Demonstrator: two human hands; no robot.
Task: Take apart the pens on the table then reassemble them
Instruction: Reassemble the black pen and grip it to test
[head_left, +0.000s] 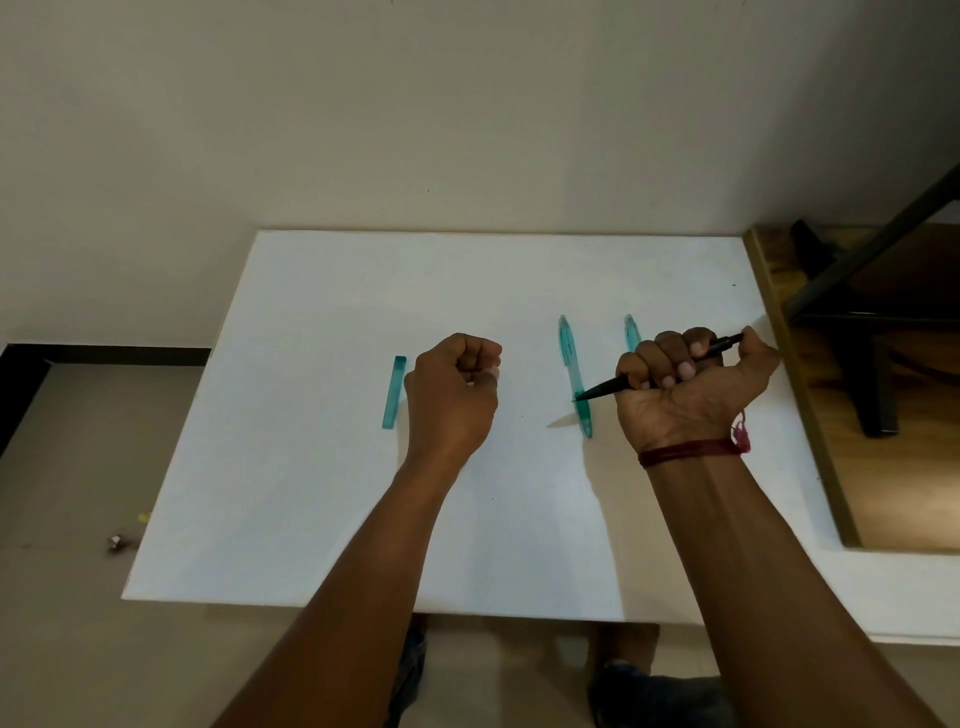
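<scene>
The white bench carries two teal pens near its right edge. The right hand is clamped around a black inner piece, presumably pulled free. The left hand is fisted beside a teal cap; its contents are hidden.

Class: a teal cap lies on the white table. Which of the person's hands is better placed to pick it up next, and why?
Probably the left hand: it is a closed fist right beside the teal cap. The right hand is across the table, gripping a black pen.
</scene>
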